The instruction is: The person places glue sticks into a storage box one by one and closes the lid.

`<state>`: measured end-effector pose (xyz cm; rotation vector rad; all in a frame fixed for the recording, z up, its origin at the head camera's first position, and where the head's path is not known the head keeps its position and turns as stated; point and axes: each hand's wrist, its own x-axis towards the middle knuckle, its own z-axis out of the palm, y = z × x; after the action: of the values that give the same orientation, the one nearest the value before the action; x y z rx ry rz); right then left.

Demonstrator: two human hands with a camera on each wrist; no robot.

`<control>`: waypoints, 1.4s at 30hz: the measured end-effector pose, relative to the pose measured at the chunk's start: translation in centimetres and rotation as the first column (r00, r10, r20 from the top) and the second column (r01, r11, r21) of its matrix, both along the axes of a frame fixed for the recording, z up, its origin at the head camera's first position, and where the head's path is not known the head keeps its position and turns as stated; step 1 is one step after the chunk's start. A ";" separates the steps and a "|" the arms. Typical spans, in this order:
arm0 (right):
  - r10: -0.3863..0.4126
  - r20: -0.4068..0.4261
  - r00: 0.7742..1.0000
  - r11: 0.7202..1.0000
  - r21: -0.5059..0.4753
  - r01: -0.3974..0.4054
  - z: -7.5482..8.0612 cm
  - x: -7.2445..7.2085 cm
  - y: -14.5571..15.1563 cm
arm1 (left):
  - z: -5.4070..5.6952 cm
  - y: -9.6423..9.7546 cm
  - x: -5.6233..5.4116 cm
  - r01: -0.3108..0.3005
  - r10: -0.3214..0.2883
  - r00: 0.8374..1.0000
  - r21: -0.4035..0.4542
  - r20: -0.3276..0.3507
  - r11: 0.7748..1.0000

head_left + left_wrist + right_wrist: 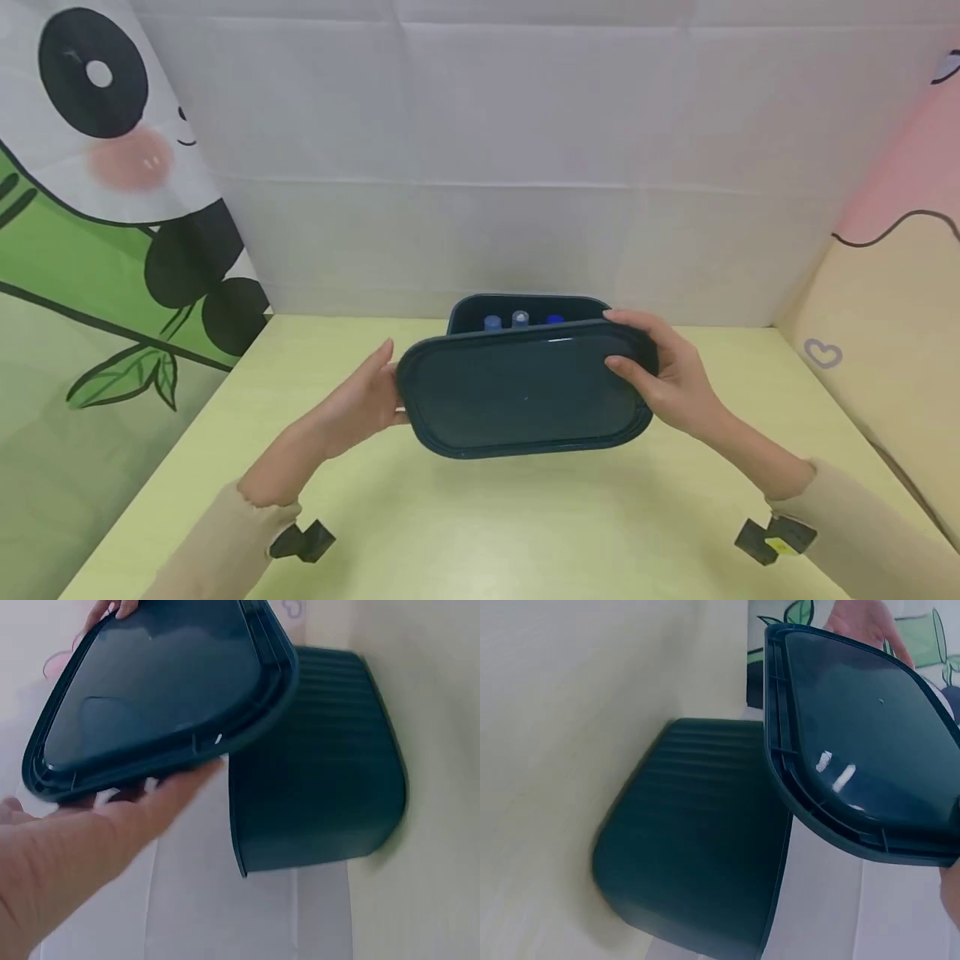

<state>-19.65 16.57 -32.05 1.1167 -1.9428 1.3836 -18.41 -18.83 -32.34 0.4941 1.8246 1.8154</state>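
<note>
A dark teal lid (517, 392), a rounded rectangle with a raised rim, is held tilted in front of a matching ribbed bin (322, 772). My right hand (678, 379) pinches the lid's right end, thumb on the face turned toward me and fingers at the edge behind. At the opposite end, my left hand (360, 400) touches the lid with fingers extended behind it, the thumb standing up off the rim. Over the lid's top edge show a few upright things in the bin: a blue top (492, 322), a clear-and-white top (520, 318) and a deeper blue one (555, 319). Their lower parts are hidden.
The bin stands on a pale yellow table (480, 533) near a white cloth backdrop (525, 125). Printed cartoon panels flank the table, a panda panel (97, 275) at left and a pink and cream panel (885, 292) at right. Dark devices are strapped to both sleeves.
</note>
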 end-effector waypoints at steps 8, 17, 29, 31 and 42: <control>0.075 -0.310 0.948 0.996 -0.016 -0.084 -1.0 0.6 -0.7 | 0.2 0.9 2.0 -0.051 0.067 0.980 -0.094 0.187 0.994; 0.009 -0.108 0.994 0.997 -0.069 -0.016 -1.6 1.5 -0.9 | -1.0 2.1 2.9 -0.211 0.225 0.960 -0.098 0.167 0.973; 0.139 -0.167 0.976 0.950 -0.258 -0.179 -2.5 2.3 -2.1 | -1.5 3.4 4.3 -0.249 0.257 0.945 -0.065 0.200 0.966; 0.160 -0.238 0.958 0.934 -0.277 -0.225 -2.6 2.5 -2.4 | -1.7 3.3 4.5 -0.230 0.231 0.940 -0.035 0.251 0.973; 0.092 0.255 0.962 0.899 -0.436 0.030 -2.7 6.2 -3.4 | -2.2 5.0 7.1 -0.528 0.484 0.841 0.168 0.241 0.833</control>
<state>-13.49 13.15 -34.75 0.7768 -1.6590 1.9556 -11.30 -13.84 -34.57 -0.1144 1.7281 2.3521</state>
